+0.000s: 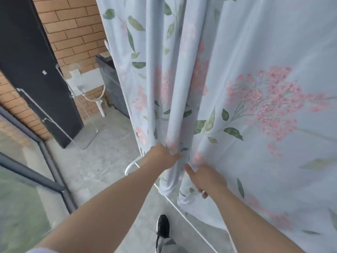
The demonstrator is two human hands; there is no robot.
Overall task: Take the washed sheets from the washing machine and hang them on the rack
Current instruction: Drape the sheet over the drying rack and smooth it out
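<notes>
Left grip pinches soft floral sheet fold; right grip touches it

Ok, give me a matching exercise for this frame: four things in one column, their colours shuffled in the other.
Things:
1 sheet
2 shoe
3 brick wall
4 rack

Colours:
A white
B pale blue with pink flowers and green leaves
C orange-brown
D black

Pairs: 1-B, 2-D, 3-C, 4-A.
</notes>
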